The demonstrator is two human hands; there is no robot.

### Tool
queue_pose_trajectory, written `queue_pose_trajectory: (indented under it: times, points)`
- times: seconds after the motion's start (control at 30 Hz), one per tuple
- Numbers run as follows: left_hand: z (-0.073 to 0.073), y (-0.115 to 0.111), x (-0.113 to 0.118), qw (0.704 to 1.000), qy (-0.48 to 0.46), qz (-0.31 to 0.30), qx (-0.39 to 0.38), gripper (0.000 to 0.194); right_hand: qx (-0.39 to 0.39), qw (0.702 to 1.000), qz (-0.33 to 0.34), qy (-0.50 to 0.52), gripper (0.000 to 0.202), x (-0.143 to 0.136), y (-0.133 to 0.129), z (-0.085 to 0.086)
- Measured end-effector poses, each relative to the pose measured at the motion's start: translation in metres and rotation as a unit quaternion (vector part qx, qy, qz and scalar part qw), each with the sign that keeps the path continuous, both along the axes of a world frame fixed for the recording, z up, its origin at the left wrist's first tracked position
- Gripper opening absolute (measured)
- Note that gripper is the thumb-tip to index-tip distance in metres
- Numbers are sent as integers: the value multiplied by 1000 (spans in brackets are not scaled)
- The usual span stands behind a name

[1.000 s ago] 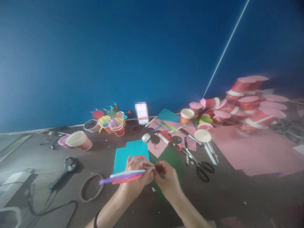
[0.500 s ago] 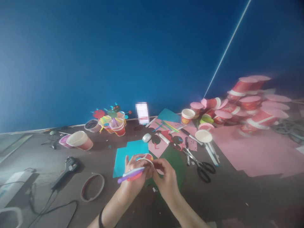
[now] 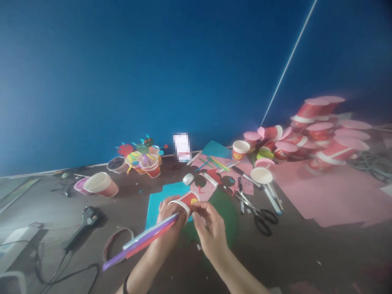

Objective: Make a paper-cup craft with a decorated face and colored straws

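My left hand point(image 3: 170, 222) is closed around a red paper cup point(image 3: 187, 199) with a white rim and a yellow spot. The cup lies tilted, its mouth toward me. Long purple, red and pale blue strips point(image 3: 147, 237) stretch from the cup's mouth down to the left, over my left wrist. At the cup's other end, my right hand point(image 3: 211, 226) has its thumb and forefinger bent against the cup's side. Whether a small piece is between those fingers cannot be made out. Beneath both hands lie blue paper point(image 3: 154, 206) and a green round sheet point(image 3: 225, 212).
Scissors point(image 3: 263, 220) lie at right, near a white cup point(image 3: 261, 175) and pink sheets point(image 3: 321, 196). Many red cups with pink discs point(image 3: 320, 132) are piled behind. Decorated cups point(image 3: 150, 165), a large cup point(image 3: 101, 184), a dark corded tool point(image 3: 81, 228) and a ring point(image 3: 107, 249) are left.
The cup has turned, so more of its red side shows and its mouth faces lower left. The strips now reach much farther down to the left. My right hand has shifted slightly down.
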State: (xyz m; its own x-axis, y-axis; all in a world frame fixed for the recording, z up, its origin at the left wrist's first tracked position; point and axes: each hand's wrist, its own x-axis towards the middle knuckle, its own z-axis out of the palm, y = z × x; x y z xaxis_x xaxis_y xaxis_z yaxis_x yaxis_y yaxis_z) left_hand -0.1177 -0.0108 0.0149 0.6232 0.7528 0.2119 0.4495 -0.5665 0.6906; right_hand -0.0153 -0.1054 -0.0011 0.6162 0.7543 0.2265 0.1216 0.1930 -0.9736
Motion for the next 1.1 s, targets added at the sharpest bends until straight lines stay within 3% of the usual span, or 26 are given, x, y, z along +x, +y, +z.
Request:
queue_pose_trajectory:
  times: [0.1, 0.2, 0.47, 0.67, 0.87, 1.1]
  points:
    - [4, 1, 1, 1000, 20, 0, -6, 16, -15, 998, 27, 51, 12, 4, 3, -2]
    - [5, 3, 2, 999, 40, -13, -10, 18, -31, 999, 30, 30, 11, 5, 3, -5]
    - [-20, 14, -6, 996, 63, -64, 6, 18, -35, 996, 65, 40, 10, 3, 11, -26]
    - [-23, 19, -6, 994, 83, -63, 13, 17, -44, 994, 81, 49, 11, 5, 13, -31]
    - [-22, 20, -2, 995, 77, -67, -9, 14, -61, 996, 45, 56, 10, 4, 14, -37]
    - [-18, 20, 0, 994, 58, -64, -71, 16, -103, 995, 6, -3, 3, 2, 17, -42]
